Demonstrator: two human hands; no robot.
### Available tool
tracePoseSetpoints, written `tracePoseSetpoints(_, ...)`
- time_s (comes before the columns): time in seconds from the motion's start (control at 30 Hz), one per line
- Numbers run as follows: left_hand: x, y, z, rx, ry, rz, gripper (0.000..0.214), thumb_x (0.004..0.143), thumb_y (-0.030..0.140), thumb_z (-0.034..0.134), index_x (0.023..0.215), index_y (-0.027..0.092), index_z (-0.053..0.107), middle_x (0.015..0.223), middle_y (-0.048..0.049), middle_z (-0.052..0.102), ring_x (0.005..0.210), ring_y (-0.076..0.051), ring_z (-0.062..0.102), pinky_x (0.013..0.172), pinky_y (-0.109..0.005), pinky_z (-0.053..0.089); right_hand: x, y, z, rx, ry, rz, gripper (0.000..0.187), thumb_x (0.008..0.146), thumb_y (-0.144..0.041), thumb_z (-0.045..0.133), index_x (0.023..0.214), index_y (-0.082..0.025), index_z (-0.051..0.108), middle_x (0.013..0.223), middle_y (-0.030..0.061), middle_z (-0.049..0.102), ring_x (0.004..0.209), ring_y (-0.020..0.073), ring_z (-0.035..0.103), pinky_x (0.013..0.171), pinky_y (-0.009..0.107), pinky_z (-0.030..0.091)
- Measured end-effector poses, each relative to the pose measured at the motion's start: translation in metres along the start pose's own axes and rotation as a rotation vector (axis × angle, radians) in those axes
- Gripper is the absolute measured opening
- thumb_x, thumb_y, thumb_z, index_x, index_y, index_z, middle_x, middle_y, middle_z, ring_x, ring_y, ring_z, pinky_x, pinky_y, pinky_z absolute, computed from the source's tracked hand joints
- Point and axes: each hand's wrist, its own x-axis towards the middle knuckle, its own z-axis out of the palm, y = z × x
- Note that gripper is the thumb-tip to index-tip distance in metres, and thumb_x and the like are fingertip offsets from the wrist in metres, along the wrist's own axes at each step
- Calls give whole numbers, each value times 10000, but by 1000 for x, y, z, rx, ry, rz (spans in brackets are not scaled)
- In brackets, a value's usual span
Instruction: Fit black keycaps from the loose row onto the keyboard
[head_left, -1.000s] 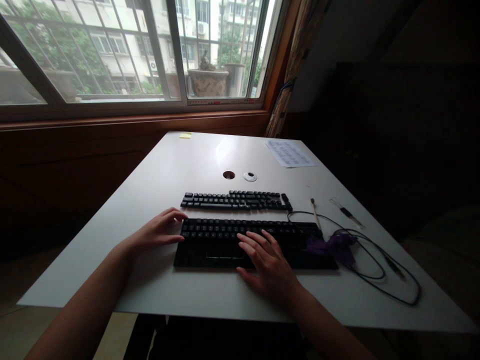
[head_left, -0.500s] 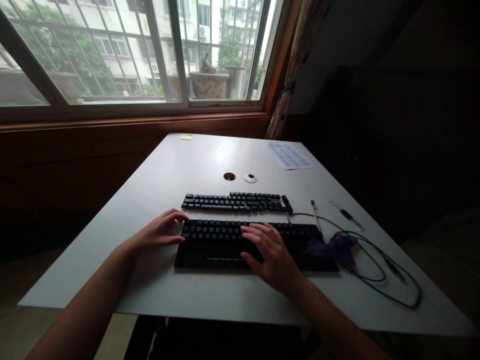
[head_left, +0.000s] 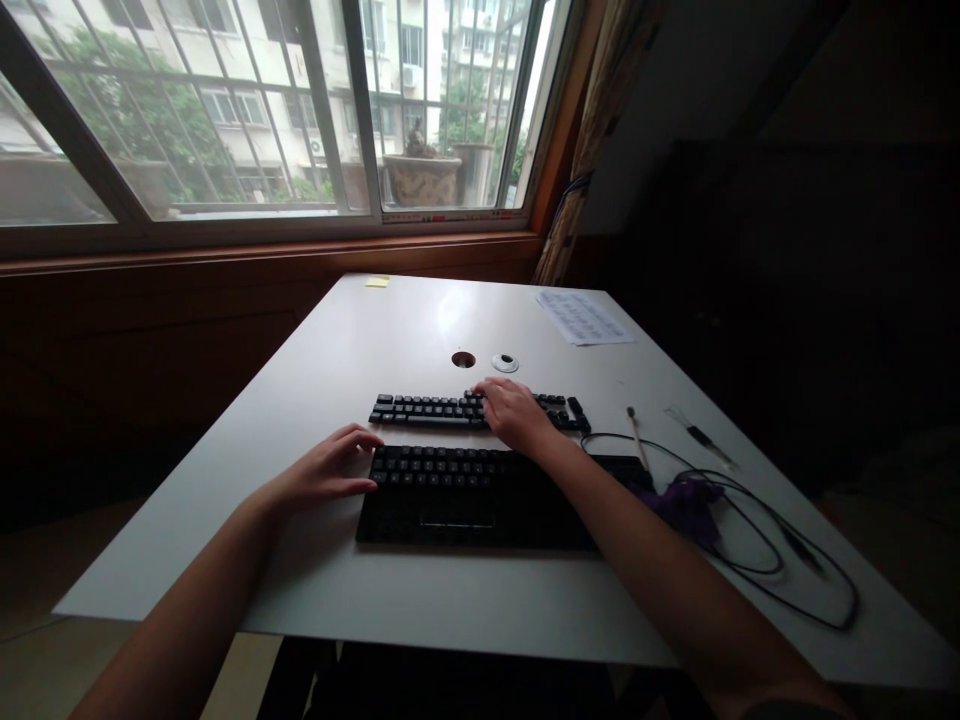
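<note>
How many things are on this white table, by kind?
Black keyboards: 2, near keyboard and far keyboard
Paper sheet: 1
Yellow sticky note: 1
Black cable: 1
Purple cloth: 1
Thin stick: 1
Small dark tool: 1
White round cap: 1
Total: 9

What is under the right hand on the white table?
The right hand lies on the smaller black keyboard, the farther one, right of its middle. The keys beneath the hand are covered and cannot be seen.
</note>
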Motion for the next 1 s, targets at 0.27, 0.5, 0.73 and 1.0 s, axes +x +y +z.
tracePoseSetpoints(0.27, -1, 1, 0, 13, 3, -3, 494, 917, 469, 740, 1339, 282, 565, 1298, -80, 570, 1157, -260, 601, 977, -389, 528, 8, 2, 8, -45, -78, 5, 299, 1019, -207, 433, 1235, -212, 639, 1271, 125, 734, 1422, 269, 509, 1148, 489, 345)
tracePoseSetpoints(0.5, 0, 4, 1, 5, 5, 7, 483, 919, 465, 745, 1322, 270, 564, 1287, -81, 560, 1136, -244, 591, 984, -385, 517, 18, 5, 18, -44, -79, 17, 305, 1024, -206, 434, 1250, -223, 639, 1306, 115, 714, 1407, 264, 518, 1117, 473, 371)
tracePoseSetpoints(0.73, 0, 4, 1, -10, 5, 1, 485, 920, 476, 741, 1320, 260, 574, 1287, -92, 568, 1126, -250, 596, 975, -391, 529, 43, 12, 18, -42, -32, 82, 242, 1006, -188, 506, 1141, -225, 704, 1229, 111, 730, 1268, 272, 577, 1041, 432, 415)
tracePoseSetpoints(1.0, 1, 3, 1, -15, 4, 10, 487, 917, 469, 749, 1319, 260, 569, 1279, -92, 564, 1110, -242, 595, 966, -390, 527, 64, 15, 22, -36, -74, 149, 88, 895, -217, 732, 979, -235, 751, 1063, 110, 734, 1157, 297, 592, 940, 424, 443)
